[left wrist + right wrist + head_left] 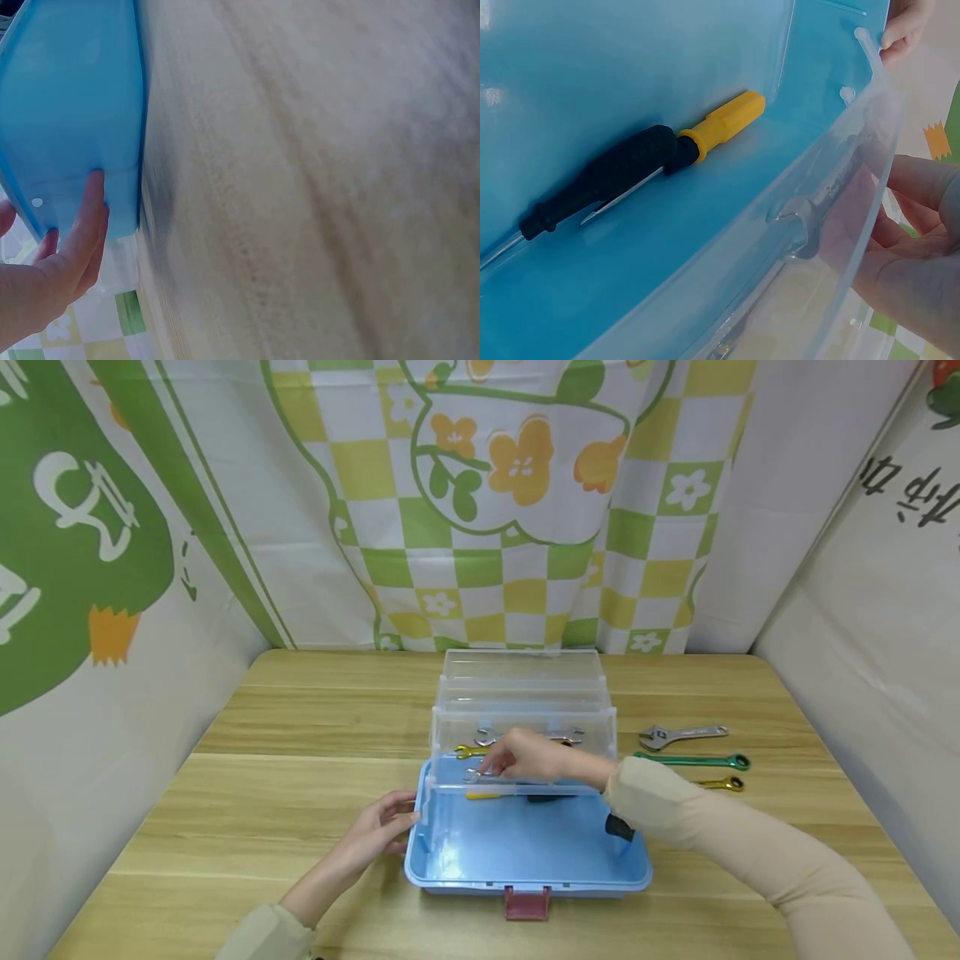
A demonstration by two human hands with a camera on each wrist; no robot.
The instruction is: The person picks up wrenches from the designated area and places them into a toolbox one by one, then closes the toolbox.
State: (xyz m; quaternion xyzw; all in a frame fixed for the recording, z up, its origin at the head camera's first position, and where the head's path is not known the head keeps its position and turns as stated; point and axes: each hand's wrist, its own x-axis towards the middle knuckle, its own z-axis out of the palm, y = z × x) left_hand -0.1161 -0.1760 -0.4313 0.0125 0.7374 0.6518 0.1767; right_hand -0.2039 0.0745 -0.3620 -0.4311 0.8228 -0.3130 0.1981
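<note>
An open blue toolbox (pixel 517 843) with stepped clear plastic trays (pixel 525 697) stands on the table. At the lowest tray, my right hand (pixel 525 755) pinches a silver wrench (pixel 472 775); the tray wall partly blurs this grip in the right wrist view. My left hand (pixel 375 827) rests against the box's left end, its fingers (pixel 91 202) fairly straight on the outer wall and the thumb near the rim. On the box floor lie a black-handled screwdriver (pixel 626 161) and a yellow-handled tool (pixel 731 120). A gold wrench (pixel 468 750) and silver wrenches (pixel 486 737) show behind the right hand.
Right of the box lie an adjustable wrench (pixel 678 737), a green ratchet wrench (pixel 697 761) and a gold ratchet wrench (pixel 723 784), partly behind the right sleeve. A pink latch (pixel 527 904) hangs at the box's front. Patterned curtains (pixel 510 585) enclose the wooden table (pixel 300 760).
</note>
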